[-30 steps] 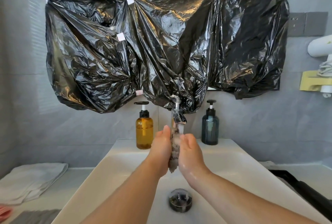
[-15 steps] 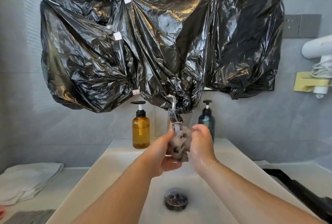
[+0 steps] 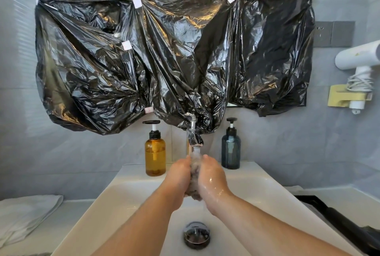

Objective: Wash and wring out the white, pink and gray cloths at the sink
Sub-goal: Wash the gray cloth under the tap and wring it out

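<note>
You are gripping the gray cloth (image 3: 194, 193) between both hands, the left hand (image 3: 178, 176) and the right hand (image 3: 214, 181) closing on it from either side, so only a bunched strip is showing between them and a wad is sticking out beneath. Your right hand is glistening wet. How each finger is lying on the far side is not showing.

The faucet (image 3: 194, 139) is sitting just above your fingertips, and its water (image 3: 196, 151) is running straight onto the top of the cloth. The drain (image 3: 196, 234) is lying well below your wrists in the sink (image 3: 123, 185), with open basin spreading to both sides of your forearms.

An amber pump bottle (image 3: 155, 154) is standing near your left hand on the back rim, and a dark blue pump bottle (image 3: 230, 151) is standing near your right hand. Far off to your left, a folded white cloth (image 3: 26, 212) is resting on the surface (image 3: 67, 223).
</note>
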A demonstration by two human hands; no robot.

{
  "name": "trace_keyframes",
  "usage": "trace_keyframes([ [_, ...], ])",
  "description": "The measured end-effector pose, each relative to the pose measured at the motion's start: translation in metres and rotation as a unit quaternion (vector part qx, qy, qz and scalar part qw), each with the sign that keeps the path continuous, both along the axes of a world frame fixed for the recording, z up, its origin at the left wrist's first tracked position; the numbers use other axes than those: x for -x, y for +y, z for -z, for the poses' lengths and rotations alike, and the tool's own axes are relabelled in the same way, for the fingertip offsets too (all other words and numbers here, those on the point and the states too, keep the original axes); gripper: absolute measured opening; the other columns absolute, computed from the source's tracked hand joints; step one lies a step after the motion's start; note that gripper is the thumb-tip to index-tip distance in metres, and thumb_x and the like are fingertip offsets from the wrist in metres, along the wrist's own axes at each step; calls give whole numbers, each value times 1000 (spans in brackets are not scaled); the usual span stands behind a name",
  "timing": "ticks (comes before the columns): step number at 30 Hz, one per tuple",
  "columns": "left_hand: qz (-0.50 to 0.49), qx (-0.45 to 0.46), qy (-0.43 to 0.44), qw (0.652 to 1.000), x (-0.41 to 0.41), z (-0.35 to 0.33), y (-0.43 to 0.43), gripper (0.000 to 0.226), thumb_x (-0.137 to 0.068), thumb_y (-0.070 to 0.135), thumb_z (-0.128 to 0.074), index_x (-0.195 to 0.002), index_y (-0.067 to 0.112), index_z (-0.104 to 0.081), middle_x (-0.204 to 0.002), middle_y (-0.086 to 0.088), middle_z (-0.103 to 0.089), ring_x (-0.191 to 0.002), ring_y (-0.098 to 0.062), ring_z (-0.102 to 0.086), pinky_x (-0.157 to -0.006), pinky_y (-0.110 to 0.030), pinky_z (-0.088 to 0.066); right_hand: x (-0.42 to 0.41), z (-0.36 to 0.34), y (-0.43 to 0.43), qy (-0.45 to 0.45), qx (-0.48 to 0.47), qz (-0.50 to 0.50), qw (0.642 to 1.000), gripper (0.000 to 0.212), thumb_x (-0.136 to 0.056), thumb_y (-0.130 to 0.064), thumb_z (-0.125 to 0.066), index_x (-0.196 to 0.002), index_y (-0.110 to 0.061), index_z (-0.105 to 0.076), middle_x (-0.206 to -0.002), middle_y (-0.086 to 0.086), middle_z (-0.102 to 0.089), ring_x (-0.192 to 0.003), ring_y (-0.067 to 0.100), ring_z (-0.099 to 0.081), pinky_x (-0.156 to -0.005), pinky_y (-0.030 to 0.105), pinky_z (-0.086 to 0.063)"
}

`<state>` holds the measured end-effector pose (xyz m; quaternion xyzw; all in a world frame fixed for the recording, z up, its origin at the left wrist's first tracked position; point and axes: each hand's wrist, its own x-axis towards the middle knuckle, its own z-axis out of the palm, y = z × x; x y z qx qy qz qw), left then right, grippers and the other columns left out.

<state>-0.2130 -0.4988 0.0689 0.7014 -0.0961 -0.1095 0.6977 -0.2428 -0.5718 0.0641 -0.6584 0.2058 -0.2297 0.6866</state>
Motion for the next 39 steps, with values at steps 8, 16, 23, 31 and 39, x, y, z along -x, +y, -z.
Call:
trace_keyframes([
  [8,66,-23,1,998,6,-4,4,35,-99,36,-56,-100,6,-72,-91,-22,-76,-80,-35,-71,-77,-42,-55,-7,9,-29,3,61,30,998,26,-104,-24,-37,-94,-15,-59,-96,15,-69,-91,36,-68,-76,39,-58],
  [16,-62,87,-13,994,-5,-4,6,30,-101,39,-55,-108,11,-62,-101,-17,-71,-97,-34,-69,-94,-53,-55,7,5,-9,40,21,-78,996,51,-105,-59,-27,-113,-23,-62,-99,6,-73,-88,21,-69,-63,30,-53],
  [23,-14,28,-19,999,1,-3,-1,40,-108,38,-32,-104,11,-61,-85,-9,-64,-80,-22,-62,-71,-35,-51,0,7,-2,12,218,-9,976,33,-104,-38,-46,-104,-12,-65,-90,1,-67,-80,19,-64,-65,28,-50],
  [31,129,-116,-94,980,1,-3,12,52,-103,58,-35,-103,18,-69,-86,-3,-76,-76,-16,-72,-65,-25,-56,-2,-3,-28,1,194,1,981,36,-103,-38,-48,-81,-17,-67,-82,4,-70,-79,21,-66,-73,35,-52],
  [39,119,-304,-145,934,-11,-8,28,22,-92,34,-67,-110,21,-68,-101,-2,-73,-90,-19,-67,-83,-33,-56,6,-20,-59,-101,221,36,969,39,-98,-41,-60,-70,-14,-57,-63,3,-55,-62,20,-54,-59,33,-41],
])
